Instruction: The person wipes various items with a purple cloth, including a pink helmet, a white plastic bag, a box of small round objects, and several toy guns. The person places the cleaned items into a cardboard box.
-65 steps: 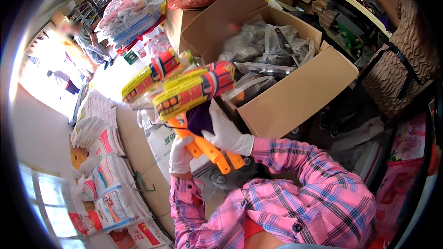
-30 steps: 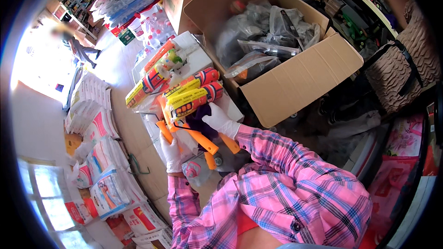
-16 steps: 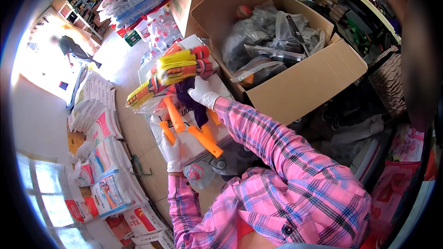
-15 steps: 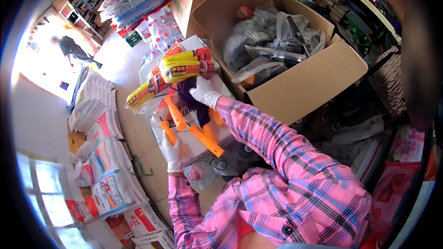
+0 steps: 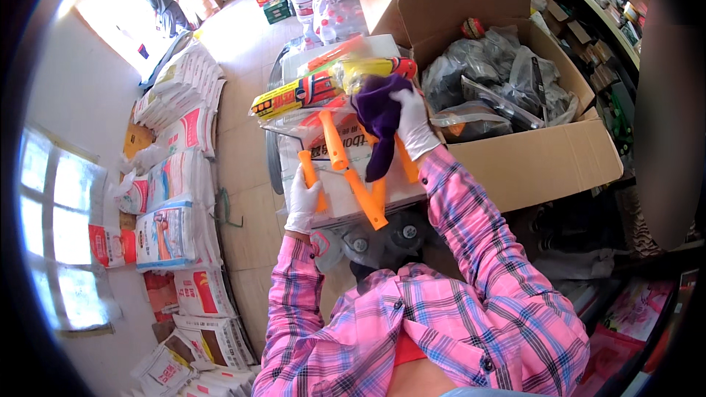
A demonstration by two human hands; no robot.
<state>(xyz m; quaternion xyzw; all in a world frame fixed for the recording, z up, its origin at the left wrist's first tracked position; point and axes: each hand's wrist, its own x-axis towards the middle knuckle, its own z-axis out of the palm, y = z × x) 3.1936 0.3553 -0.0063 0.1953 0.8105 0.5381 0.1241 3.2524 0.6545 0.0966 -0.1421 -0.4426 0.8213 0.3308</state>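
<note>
My left hand (image 5: 301,204), in a white glove, is closed round the orange handle of a paint roller (image 5: 308,169). A crumpled purple cloth (image 5: 376,103) is gripped in my right hand (image 5: 414,119), also gloved in white. The cloth lies against the yellow and red wrapped roller heads (image 5: 290,98) and hangs down among the handles. Several more orange handles (image 5: 362,197) point toward me. Beneath them is a white box (image 5: 342,204) with dark print, partly covered by clear plastic wrap.
To the right stands an open cardboard carton (image 5: 540,169) with bagged goods inside. Large clear bottles (image 5: 404,231) are below the white box. Stacked sacks (image 5: 169,239) line the left wall beside the tiled floor (image 5: 246,176). Bottled drinks (image 5: 337,15) stand farther back; a person (image 5: 163,7) is by the doorway.
The whole view has swung, shifting the scene right. My right hand has drawn the purple cloth up over the wrapped roller heads. My left hand still holds its roller handle.
</note>
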